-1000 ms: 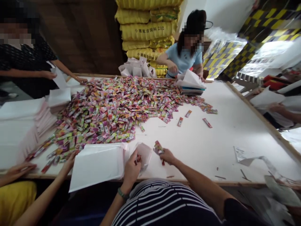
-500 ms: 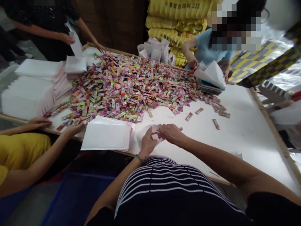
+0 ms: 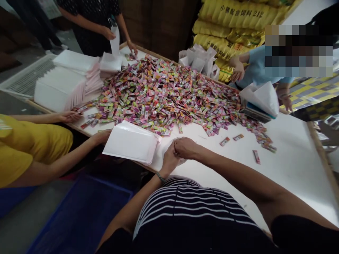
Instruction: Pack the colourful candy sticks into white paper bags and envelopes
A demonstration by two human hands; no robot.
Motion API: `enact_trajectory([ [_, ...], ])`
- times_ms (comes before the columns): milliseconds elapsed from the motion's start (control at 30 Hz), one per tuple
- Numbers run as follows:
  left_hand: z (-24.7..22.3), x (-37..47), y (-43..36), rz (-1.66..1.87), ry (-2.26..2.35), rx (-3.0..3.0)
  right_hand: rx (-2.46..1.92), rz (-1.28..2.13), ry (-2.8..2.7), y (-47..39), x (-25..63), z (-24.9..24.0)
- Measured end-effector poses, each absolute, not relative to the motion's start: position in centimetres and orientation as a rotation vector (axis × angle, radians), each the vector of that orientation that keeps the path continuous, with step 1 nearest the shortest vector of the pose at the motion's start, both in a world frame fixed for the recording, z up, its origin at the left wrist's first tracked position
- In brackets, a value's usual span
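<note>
My left hand and my right hand meet just above the near side of the white table, fingers closed against each other. Bits of a translucent plastic bag show around them, and my left hand grips it. What my right fingers pinch is hidden between the hands. Left of them lies a stack of white padded envelopes. Beyond the hands spreads a large heap of small colourful sachets, with a few loose sachets to the right.
A co-worker in yellow works at my left. Two other people stand across the table. White envelopes are piled at the left, and a box with white bags stands at the right. A blue crate is below.
The view has swung left, shifting the scene to the right. My hands have closed together, covering the reddish pieces that showed between them. The person in blue has lifted a hand off the heap.
</note>
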State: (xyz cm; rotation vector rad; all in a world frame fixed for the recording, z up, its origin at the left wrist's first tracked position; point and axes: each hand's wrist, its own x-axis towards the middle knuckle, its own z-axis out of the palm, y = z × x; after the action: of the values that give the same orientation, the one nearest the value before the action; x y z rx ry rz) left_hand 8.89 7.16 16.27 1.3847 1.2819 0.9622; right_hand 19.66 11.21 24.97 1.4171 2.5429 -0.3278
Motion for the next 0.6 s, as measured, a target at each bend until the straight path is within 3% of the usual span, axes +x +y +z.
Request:
enact_trajectory([
  [133,16.9,6.6,7.1,0.894,1.401,1.275,1.218,-0.334,2.815,10.6,21.2,27.3],
  [233,17.3,5.2,7.0,0.881,1.448,1.243,1.111,-0.238,2.82,9.0,22.4,26.2],
  [433,18.3,5.3,6.9,0.953,1.392,1.338,1.299,0.175,2.95,6.7,23.6,24.9],
  [600,18.3,7.3,7.1,0.916,1.38,1.395,1.165,0.081,2.964,6.8,25.0,24.4],
])
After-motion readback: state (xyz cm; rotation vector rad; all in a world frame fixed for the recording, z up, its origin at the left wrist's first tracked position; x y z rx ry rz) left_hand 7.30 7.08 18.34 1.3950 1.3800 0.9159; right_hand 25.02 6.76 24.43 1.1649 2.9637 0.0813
